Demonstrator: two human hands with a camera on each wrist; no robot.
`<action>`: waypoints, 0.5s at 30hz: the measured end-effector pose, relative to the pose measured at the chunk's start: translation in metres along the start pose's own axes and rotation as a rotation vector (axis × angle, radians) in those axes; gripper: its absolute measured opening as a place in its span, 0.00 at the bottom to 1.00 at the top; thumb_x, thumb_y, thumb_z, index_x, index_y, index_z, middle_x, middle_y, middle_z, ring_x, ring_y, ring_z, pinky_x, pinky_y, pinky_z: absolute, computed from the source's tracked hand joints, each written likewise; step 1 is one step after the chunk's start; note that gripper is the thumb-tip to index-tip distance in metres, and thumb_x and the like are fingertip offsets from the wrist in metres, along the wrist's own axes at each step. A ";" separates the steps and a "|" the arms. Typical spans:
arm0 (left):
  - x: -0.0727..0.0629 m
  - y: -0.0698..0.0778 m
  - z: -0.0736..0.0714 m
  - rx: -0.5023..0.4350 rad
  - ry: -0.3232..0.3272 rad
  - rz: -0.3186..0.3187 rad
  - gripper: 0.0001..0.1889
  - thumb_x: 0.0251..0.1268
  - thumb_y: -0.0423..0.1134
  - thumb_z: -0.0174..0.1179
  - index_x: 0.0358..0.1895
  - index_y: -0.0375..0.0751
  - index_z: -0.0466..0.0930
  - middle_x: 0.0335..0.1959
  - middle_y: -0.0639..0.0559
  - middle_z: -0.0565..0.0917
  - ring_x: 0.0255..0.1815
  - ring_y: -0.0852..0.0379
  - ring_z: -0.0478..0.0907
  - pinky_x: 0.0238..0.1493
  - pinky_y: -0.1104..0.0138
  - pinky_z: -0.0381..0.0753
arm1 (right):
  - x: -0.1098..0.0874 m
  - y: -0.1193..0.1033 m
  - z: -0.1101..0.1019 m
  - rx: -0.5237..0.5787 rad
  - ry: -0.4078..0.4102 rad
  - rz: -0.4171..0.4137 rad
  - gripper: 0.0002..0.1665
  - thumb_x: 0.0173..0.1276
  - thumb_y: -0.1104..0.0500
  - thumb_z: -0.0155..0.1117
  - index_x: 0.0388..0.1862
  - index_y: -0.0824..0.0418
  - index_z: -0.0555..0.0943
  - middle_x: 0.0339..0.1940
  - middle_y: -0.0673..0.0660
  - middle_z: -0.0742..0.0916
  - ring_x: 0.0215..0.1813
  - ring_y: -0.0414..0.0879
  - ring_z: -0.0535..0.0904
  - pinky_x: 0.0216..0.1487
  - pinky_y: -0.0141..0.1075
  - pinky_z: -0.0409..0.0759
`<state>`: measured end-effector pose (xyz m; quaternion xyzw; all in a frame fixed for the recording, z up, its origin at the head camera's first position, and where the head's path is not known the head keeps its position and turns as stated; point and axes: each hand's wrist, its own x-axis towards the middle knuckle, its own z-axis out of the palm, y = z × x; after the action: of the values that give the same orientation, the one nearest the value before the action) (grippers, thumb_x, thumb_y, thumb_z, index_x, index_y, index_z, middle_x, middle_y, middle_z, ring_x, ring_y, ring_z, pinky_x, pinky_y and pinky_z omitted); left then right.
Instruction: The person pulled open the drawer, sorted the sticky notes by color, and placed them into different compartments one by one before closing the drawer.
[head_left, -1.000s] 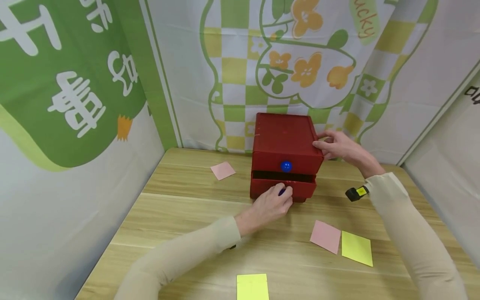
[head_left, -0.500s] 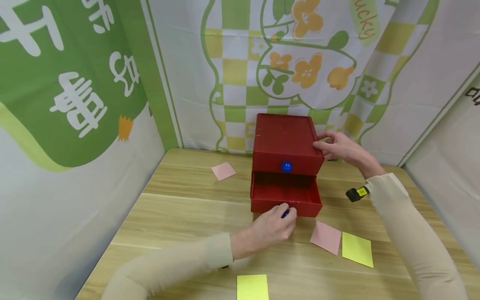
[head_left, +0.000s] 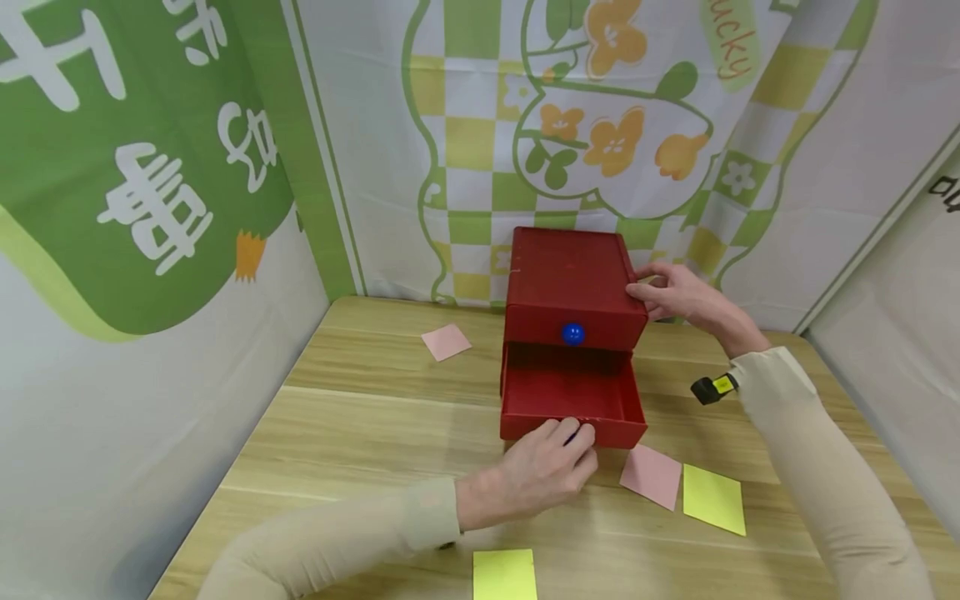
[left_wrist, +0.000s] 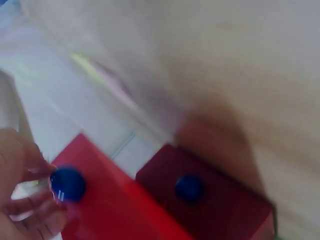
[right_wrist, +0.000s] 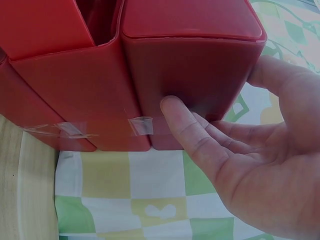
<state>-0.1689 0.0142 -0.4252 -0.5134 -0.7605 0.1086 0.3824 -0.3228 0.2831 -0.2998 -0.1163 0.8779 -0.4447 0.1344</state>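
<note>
A small red chest of drawers point(head_left: 567, 268) stands at the back of the table, a blue knob point(head_left: 573, 334) on its top drawer front. Below that, a red drawer point(head_left: 566, 393) is pulled well out, and no contents show inside. My left hand point(head_left: 542, 468) pinches this drawer's blue knob point(left_wrist: 67, 184) between thumb and fingers. Another blue knob point(left_wrist: 189, 188) sits on a darker drawer front beside it. On the chest's right side rests my right hand point(head_left: 678, 293). Its fingers point(right_wrist: 192, 130) lie nearly straight against the side wall, with the thumb at an edge.
Pink point(head_left: 651, 477) and yellow point(head_left: 713, 499) paper squares lie to the right of the left hand. Another yellow square point(head_left: 505, 575) is at the front, and a pink one point(head_left: 446, 342) left of the chest. A printed cloth point(head_left: 465, 167) hangs behind.
The drawer has slid from slightly open to far out as my left hand pulled its knob toward me, most of it in the first half second. My right hand has stayed on the chest.
</note>
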 end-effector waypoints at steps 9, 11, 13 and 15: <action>0.019 -0.043 -0.011 -0.174 0.153 -0.059 0.08 0.66 0.44 0.57 0.39 0.48 0.83 0.36 0.55 0.84 0.33 0.60 0.78 0.32 0.73 0.80 | 0.001 0.000 -0.001 -0.007 0.023 0.016 0.38 0.74 0.46 0.58 0.72 0.67 0.61 0.56 0.68 0.82 0.42 0.42 0.85 0.45 0.36 0.87; 0.018 -0.050 -0.011 -0.200 0.180 -0.065 0.07 0.63 0.45 0.60 0.38 0.49 0.84 0.33 0.56 0.84 0.31 0.61 0.78 0.32 0.75 0.80 | 0.002 0.000 0.001 -0.006 0.015 0.011 0.39 0.73 0.45 0.59 0.73 0.66 0.61 0.55 0.67 0.82 0.42 0.42 0.85 0.46 0.37 0.87; 0.017 -0.057 -0.009 -0.237 0.212 -0.049 0.06 0.61 0.45 0.63 0.38 0.49 0.84 0.31 0.57 0.84 0.29 0.63 0.78 0.33 0.76 0.81 | 0.002 0.000 0.001 -0.008 0.011 0.011 0.40 0.73 0.45 0.59 0.73 0.66 0.61 0.55 0.67 0.82 0.42 0.42 0.85 0.46 0.37 0.87; 0.016 -0.064 -0.005 -0.297 0.255 -0.020 0.07 0.58 0.43 0.66 0.37 0.47 0.85 0.29 0.58 0.84 0.27 0.64 0.77 0.33 0.77 0.81 | 0.000 0.001 0.001 -0.017 0.018 0.017 0.39 0.74 0.45 0.58 0.73 0.66 0.61 0.55 0.67 0.82 0.42 0.43 0.85 0.45 0.37 0.87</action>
<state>-0.2134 -0.0017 -0.3786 -0.5662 -0.7186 -0.0745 0.3970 -0.3222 0.2833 -0.3012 -0.1059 0.8837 -0.4371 0.1295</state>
